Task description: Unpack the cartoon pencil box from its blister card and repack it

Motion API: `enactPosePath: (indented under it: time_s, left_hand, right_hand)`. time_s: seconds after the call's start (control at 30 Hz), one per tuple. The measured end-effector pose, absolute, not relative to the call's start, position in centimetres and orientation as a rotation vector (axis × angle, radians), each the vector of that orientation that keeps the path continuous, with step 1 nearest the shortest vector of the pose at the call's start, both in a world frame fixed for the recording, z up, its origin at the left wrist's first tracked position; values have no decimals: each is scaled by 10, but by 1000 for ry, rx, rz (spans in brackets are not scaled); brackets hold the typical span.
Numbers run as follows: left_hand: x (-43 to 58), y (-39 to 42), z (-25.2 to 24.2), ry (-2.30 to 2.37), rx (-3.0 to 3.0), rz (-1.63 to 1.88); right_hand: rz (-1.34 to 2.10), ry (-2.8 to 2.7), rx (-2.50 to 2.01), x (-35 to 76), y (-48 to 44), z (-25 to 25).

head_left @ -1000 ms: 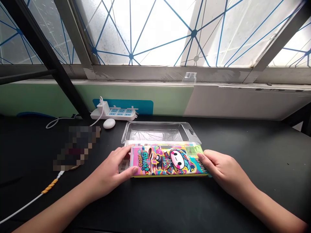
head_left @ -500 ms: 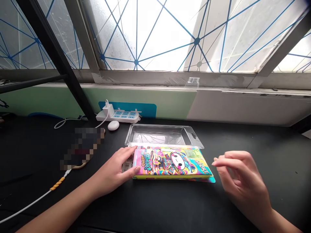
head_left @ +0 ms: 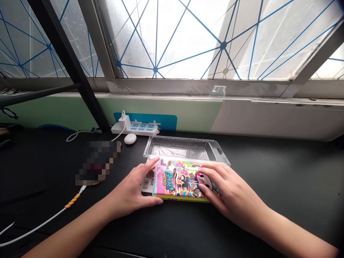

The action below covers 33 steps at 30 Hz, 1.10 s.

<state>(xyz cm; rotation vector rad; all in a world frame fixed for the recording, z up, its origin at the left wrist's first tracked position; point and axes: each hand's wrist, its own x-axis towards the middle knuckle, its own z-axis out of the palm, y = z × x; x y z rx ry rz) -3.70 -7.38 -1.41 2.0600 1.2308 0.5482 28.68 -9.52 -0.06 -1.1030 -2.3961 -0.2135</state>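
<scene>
The box (head_left: 174, 181) lies long axis left–right; left hand (head_left: 134, 190) clasps its left end, right hand (head_left: 231, 195) rests flat on top — fingers spread.

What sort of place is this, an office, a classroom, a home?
Most likely a window-side work desk in an office or study room: a black desk with a colourful pencil box on it, a power strip with a charger plugged in, and a wide frosted window just behind.

Head camera, facing forward-down over desk (head_left: 268, 186) toward window (head_left: 188, 39), close above pencil box (head_left: 176, 181).
</scene>
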Motion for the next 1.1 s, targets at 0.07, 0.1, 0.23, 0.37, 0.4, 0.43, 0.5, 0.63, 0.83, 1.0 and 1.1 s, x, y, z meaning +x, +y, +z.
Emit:
enactPosePath:
  time_s: [0.07,0.1,0.23,0.37,0.4,0.43,0.5,0.63,0.83,1.0,1.1]
  left_hand:
    - [-37,-74,-14,1214,2069,542]
    - [-37,-74,-13,1213,2077,542]
    - [-38,-74,-13,1225,2117,540]
    - [-38,-75,-14,1255,2132,543]
    - [-37,-76,-14,1269,2130,550]
    - [-37,-77,-14,1284,2129,559]
    - [-36,-78,-15,1307,2132,569]
    - [-34,-80,-15,1313,2153,585]
    - [-31,-81,-15,1316,2166,633]
    - [-31,-80,-15,1311,2143,601]
    - [-30,-78,-11,1300,2151,553]
  right_hand:
    - [-177,-2449,-1201,276,-87,4]
    - [-146,-2470,-1251,271,-84,6]
    - [-82,-2473,-1361,260,-76,6]
    - [-107,-2393,-1406,256,-76,-3]
    - [-116,-2377,-1413,255,-77,-5]
    - [-122,-2369,-1418,255,-78,-7]
    - [-129,-2363,-1419,254,-78,-8]
    - [-159,-2366,-1412,255,-77,-7]
    - [-237,-2335,-1370,256,-75,-11]
    - [-327,-2270,-1310,255,-75,-8]
    - [-399,-2204,-1235,254,-75,-4]
